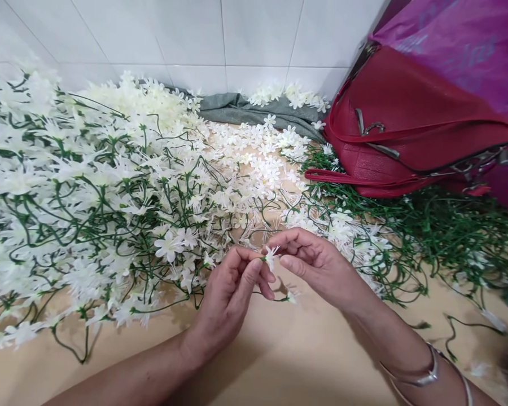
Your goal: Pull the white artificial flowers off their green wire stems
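The left hand (231, 287) pinches one white flower (271, 258) at its base; the right hand (324, 268), loosely parted beside it, should touch lightly.

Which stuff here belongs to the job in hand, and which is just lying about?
Likely in the job:
- small white flower, held by the left hand, right hand beside it
- stemmed white flowers
- loose blossoms
- green stems

Apparently lying about:
- red bag
- purple plastic
- grey cloth
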`<state>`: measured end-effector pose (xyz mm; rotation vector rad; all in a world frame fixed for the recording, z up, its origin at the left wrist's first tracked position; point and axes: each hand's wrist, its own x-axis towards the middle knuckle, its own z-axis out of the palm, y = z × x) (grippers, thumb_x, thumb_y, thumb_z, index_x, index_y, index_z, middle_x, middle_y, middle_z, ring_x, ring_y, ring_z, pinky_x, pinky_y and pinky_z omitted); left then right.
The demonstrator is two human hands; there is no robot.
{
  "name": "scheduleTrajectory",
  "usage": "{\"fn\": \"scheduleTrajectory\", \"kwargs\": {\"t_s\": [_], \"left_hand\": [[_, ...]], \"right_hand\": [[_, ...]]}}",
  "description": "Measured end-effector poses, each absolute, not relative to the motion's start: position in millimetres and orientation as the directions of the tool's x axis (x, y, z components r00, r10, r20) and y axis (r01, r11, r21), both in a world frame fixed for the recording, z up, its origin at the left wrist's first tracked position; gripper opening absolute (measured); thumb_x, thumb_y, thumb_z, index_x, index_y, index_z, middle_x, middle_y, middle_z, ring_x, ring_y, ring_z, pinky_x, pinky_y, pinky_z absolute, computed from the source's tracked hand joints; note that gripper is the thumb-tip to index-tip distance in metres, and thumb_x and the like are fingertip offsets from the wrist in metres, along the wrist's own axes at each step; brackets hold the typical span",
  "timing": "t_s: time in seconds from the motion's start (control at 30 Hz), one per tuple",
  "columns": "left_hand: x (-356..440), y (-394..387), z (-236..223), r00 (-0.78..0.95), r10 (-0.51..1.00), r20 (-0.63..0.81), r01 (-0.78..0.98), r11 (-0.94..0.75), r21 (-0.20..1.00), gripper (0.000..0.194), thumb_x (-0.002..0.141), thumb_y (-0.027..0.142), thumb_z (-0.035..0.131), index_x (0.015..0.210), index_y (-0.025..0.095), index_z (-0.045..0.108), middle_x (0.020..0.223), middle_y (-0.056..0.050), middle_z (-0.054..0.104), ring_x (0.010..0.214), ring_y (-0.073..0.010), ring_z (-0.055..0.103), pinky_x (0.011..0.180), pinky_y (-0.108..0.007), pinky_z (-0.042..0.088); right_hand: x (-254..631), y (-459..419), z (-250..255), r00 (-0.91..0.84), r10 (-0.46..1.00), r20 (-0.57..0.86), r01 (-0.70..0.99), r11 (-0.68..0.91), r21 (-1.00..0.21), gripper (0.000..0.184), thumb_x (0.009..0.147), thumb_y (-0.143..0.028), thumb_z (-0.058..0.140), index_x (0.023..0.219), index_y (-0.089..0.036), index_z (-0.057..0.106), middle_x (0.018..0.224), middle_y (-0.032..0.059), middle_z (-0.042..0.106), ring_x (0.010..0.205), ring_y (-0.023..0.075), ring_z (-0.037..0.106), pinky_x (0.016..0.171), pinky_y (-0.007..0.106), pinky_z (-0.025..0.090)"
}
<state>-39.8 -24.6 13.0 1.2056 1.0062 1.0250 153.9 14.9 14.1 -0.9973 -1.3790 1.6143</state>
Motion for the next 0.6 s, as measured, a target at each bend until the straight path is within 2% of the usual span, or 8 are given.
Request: {"fn": "scheduleTrajectory", "kwargs": {"t_s": [0.13,0.27,0.43,0.6], "left_hand": [[-39.9,-23.3,13.0,0.255,0.966,-0.054,-0.038,0.066,0.997,0.022,0.109,0.032,0.049,0.095,0.018,0.058,0.085,0.001,0.066,0.069,-0.0096,0.068,0.075,-0.025,0.053],[-40.5,-23.8,11.0,0.261,0.963,-0.061,-0.010,0.066,0.998,0.022,0.108,0.034,0.050,0.094,0.018,0.057,0.084,0.001,0.066,0.068,-0.0098,0.067,0.072,-0.025,0.053],[-41.7,-26.1,9.2,0.274,0.961,-0.047,0.050,0.035,0.998,0.022,0.108,0.035,0.050,0.095,0.019,0.057,0.082,0.001,0.068,0.069,-0.0106,0.068,0.074,-0.025,0.052],[-42.8,-25.0,12.4,0.295,0.955,-0.021,0.145,-0.023,0.989,0.021,0.108,0.030,0.048,0.093,0.019,0.057,0.077,0.002,0.069,0.068,-0.0103,0.068,0.074,-0.024,0.051]], "right_hand": [[150.5,13.7,14.4,-0.398,0.915,-0.073,-0.053,-0.103,-0.993,0.021,0.091,-0.040,0.076,0.101,-0.022,0.070,0.090,0.0020,0.069,0.080,0.0142,0.065,0.075,0.026,0.053],[146.4,12.9,14.4,-0.387,0.921,-0.049,-0.050,-0.074,-0.996,0.021,0.090,-0.041,0.076,0.088,-0.021,0.070,0.092,0.0040,0.070,0.086,0.0168,0.066,0.079,0.029,0.053],[149.1,14.3,12.7,-0.396,0.918,-0.006,-0.070,-0.037,-0.997,0.015,0.089,-0.032,0.077,0.080,-0.021,0.071,0.095,0.0042,0.071,0.094,0.0175,0.068,0.085,0.030,0.052],[154.6,15.6,15.4,-0.427,0.904,-0.031,-0.074,-0.069,-0.995,0.011,0.087,-0.024,0.079,0.078,-0.021,0.074,0.097,0.0036,0.071,0.092,0.0156,0.068,0.082,0.029,0.052]]}}
